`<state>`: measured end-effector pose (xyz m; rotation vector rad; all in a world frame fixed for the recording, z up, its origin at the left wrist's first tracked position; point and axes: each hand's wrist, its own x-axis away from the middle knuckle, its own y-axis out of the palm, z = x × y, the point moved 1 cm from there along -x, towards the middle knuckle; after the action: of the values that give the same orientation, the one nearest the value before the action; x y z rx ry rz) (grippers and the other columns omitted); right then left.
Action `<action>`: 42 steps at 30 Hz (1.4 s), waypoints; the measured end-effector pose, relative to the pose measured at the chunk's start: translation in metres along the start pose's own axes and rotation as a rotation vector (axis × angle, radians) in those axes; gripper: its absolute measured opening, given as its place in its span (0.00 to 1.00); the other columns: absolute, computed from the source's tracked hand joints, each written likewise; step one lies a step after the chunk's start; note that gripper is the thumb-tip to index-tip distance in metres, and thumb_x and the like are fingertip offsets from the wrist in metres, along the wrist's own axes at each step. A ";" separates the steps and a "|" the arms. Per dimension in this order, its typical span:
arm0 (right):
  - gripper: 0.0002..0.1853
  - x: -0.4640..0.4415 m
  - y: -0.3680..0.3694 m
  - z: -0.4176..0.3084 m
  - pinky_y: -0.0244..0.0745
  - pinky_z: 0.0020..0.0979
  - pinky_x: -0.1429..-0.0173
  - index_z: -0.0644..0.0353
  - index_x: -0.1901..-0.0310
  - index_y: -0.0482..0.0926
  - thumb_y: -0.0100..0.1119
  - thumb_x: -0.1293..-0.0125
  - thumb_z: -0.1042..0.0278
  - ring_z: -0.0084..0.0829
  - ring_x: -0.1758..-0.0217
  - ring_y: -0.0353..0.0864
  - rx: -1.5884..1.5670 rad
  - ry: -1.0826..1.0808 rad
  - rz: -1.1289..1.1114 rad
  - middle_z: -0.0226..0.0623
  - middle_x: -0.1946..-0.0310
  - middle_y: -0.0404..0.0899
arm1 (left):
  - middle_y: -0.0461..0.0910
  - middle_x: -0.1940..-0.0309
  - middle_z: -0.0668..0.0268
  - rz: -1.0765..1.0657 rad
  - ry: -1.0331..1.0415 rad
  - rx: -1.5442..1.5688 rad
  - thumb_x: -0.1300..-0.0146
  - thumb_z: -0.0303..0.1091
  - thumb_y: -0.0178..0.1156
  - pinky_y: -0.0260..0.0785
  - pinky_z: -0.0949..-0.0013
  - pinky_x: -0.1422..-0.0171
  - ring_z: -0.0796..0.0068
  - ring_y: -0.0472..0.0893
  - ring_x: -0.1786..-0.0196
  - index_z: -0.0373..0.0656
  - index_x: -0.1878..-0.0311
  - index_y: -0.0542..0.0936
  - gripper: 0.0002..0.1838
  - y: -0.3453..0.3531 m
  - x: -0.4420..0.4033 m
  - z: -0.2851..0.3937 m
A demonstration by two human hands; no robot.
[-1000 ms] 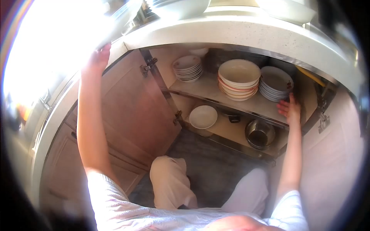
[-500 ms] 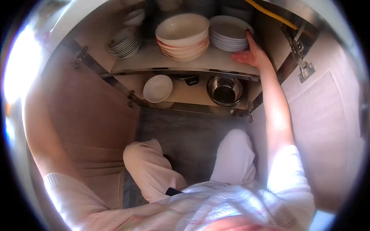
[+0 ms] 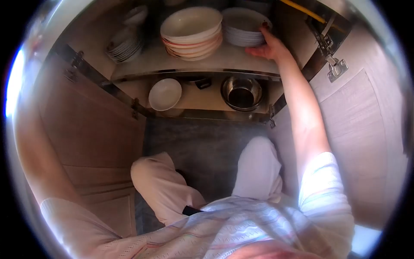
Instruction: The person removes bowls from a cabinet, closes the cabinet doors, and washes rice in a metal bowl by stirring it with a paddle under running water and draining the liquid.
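Observation:
My right hand (image 3: 271, 46) reaches into the cabinet at the right side of a stack of white bowls (image 3: 243, 38). One fingertip lies at the rim, while the thumb stretches out in front of the stack. Its fingers are spread apart, and some are hidden behind the bowls. Left of that stack stand larger white bowls with reddish bands (image 3: 192, 36), piled on the same upper shelf (image 3: 202, 64). Along the left edge runs my left arm (image 3: 41, 151); its hand is not visible.
Small dishes (image 3: 125, 49) are stacked at the upper left. On the lower shelf sit a white bowl (image 3: 165, 95), a dark handle (image 3: 202, 83) and metal bowls (image 3: 241, 93). Open cabinet doors stand at left (image 3: 90, 116) and right (image 3: 353, 121). A yellow hose (image 3: 304, 11) runs at the upper right.
The whole view has shifted, so the shelves and dishes appear slightly higher and further left. My right hand stays at the same stack of white bowls.

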<state>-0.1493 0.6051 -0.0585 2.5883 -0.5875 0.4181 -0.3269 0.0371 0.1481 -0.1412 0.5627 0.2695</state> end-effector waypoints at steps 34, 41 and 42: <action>0.32 -0.021 0.006 -0.003 0.73 0.59 0.52 0.54 0.38 0.59 0.58 0.45 0.67 0.56 0.39 0.60 -0.166 -0.155 0.365 0.46 0.38 0.56 | 0.75 0.56 0.62 -0.095 0.257 -0.821 0.48 0.36 0.54 0.67 0.57 0.48 0.57 0.72 0.52 0.50 0.63 0.81 0.10 0.229 0.197 -0.174; 0.28 -0.011 0.006 0.002 0.75 0.58 0.55 0.57 0.41 0.62 0.56 0.45 0.72 0.61 0.45 0.65 -0.269 -0.189 0.362 0.47 0.36 0.53 | 0.76 0.58 0.63 -0.125 0.251 -0.839 0.47 0.36 0.54 0.67 0.58 0.49 0.58 0.72 0.54 0.50 0.65 0.81 0.09 0.227 0.198 -0.171; 0.28 -0.007 0.007 0.003 0.75 0.58 0.55 0.58 0.41 0.63 0.57 0.45 0.72 0.61 0.46 0.65 -0.278 -0.202 0.359 0.47 0.36 0.53 | 0.76 0.59 0.63 -0.113 0.256 -0.828 0.47 0.36 0.53 0.67 0.58 0.49 0.58 0.72 0.54 0.50 0.65 0.82 0.09 0.227 0.198 -0.171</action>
<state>-0.1584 0.6003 -0.0615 2.2725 -1.1067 0.1703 -0.3188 0.2613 -0.1162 -1.0173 0.6667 0.3646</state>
